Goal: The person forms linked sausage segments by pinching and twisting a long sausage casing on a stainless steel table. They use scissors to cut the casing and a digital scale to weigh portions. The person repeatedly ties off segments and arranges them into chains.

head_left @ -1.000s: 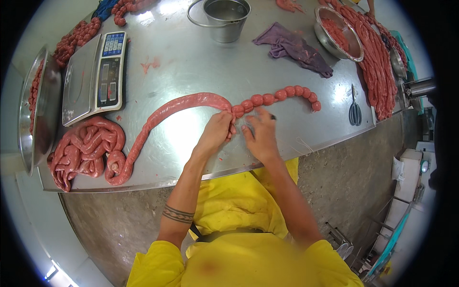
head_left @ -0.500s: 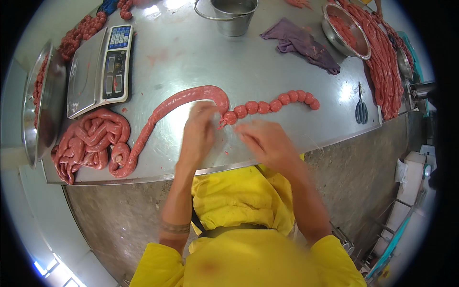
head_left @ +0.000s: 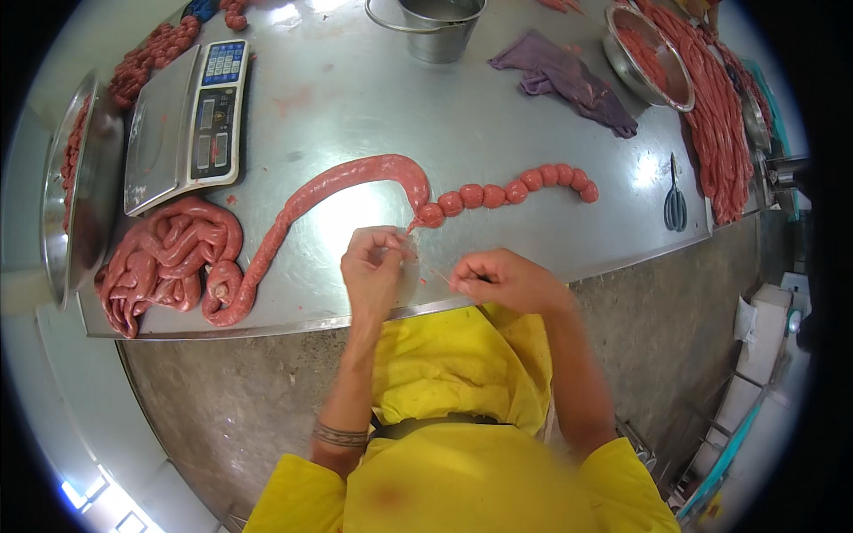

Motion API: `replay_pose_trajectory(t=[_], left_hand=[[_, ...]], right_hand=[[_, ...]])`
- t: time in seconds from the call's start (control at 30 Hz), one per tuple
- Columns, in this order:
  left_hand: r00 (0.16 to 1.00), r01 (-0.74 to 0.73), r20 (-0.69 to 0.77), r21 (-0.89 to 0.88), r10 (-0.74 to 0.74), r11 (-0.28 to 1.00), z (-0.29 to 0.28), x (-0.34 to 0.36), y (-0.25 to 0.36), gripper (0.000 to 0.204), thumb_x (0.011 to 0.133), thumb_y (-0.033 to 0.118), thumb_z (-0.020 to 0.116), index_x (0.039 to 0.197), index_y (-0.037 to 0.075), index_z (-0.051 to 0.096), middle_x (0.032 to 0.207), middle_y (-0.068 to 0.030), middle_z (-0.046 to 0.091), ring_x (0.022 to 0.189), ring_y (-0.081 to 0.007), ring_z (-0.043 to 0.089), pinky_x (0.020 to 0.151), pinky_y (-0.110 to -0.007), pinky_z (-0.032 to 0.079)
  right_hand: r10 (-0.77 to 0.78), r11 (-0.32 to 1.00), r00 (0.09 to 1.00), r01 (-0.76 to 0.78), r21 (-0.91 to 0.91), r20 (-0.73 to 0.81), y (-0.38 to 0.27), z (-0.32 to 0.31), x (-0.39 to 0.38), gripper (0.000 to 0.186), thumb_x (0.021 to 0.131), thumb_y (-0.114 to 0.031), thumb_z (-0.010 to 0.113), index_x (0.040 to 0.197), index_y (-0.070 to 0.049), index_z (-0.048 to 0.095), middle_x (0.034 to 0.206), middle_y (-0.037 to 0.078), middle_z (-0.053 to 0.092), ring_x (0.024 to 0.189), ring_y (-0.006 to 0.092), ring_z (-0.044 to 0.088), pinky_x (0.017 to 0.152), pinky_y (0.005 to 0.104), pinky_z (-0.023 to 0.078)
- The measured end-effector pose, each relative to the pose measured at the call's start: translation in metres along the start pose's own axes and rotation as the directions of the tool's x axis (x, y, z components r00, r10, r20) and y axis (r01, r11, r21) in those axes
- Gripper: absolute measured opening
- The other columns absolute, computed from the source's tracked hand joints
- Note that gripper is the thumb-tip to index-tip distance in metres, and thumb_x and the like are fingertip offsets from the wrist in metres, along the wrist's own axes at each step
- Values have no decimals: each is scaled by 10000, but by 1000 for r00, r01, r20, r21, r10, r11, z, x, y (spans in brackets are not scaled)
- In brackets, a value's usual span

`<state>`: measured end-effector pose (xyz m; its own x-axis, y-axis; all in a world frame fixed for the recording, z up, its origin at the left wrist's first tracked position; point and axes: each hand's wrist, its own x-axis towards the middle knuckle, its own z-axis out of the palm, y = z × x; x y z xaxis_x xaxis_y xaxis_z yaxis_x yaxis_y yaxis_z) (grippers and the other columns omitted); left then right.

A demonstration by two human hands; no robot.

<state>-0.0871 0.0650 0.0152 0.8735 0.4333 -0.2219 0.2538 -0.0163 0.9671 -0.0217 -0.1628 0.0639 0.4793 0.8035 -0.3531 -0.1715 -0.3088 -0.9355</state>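
Note:
A raw sausage rope (head_left: 355, 171) curves over the steel table, its right end tied off into a row of short round links (head_left: 493, 196). Just below the tied joint, my left hand (head_left: 373, 266) pinches thumb and fingers together by the dangling casing end; what it grips is too small to make out. To its right, my right hand (head_left: 511, 281) is closed in a pinch on a thin string (head_left: 439, 274), which shows faintly in the gap between the hands. Farther left, the rope joins a coiled heap of untied sausage (head_left: 173, 258).
A digital scale (head_left: 191, 124) and a large steel bowl (head_left: 78, 191) stand at left. A metal bucket (head_left: 437, 43), a purple cloth (head_left: 564, 82) and a bowl of meat (head_left: 662, 84) lie along the far side. Scissors (head_left: 675, 206) rest at right beside hanging sausage ropes (head_left: 711, 133).
Both hands have drawn back from the tied joint toward the table's front edge, and their fingers are now pinched. The view has shifted slightly; the sausage lies much as before.

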Motion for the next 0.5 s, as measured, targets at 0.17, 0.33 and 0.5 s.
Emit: replay_pose_trajectory(t=[0.17, 0.33, 0.5], left_hand=[[919, -395, 150, 376, 366, 838, -27, 16, 15, 408, 810, -173, 509, 1139, -4, 680, 1174, -153, 672, 1017, -284, 694, 854, -346, 551], [663, 266, 507, -848, 551, 459, -3, 5, 3, 336, 933, -118, 637, 1229, -5, 747, 1265, -190, 732, 1124, -224, 704, 951, -337, 566], [993, 78, -71, -217, -96, 973, 31, -3, 1, 478, 968, 92, 754, 1392, -70, 603, 1314, -198, 706, 998, -230, 753, 873, -313, 605]], right_hand=[[-76, 964, 971, 130, -233, 227, -55, -11, -10, 214, 1013, -181, 650, 1115, -6, 720, 863, 24, 701, 789, 105, 611, 737, 281, 484], [-187, 981, 875, 142, -132, -447, -48, -1, 35, 213, 1046, -147, 603, 1188, -39, 719, 915, -5, 695, 792, 94, 592, 706, 256, 472], [336, 910, 927, -273, 311, -169, 7, 0, 29, 250, 1055, -167, 600, 1256, -86, 724, 862, -45, 596, 730, 60, 481, 667, 232, 414]])
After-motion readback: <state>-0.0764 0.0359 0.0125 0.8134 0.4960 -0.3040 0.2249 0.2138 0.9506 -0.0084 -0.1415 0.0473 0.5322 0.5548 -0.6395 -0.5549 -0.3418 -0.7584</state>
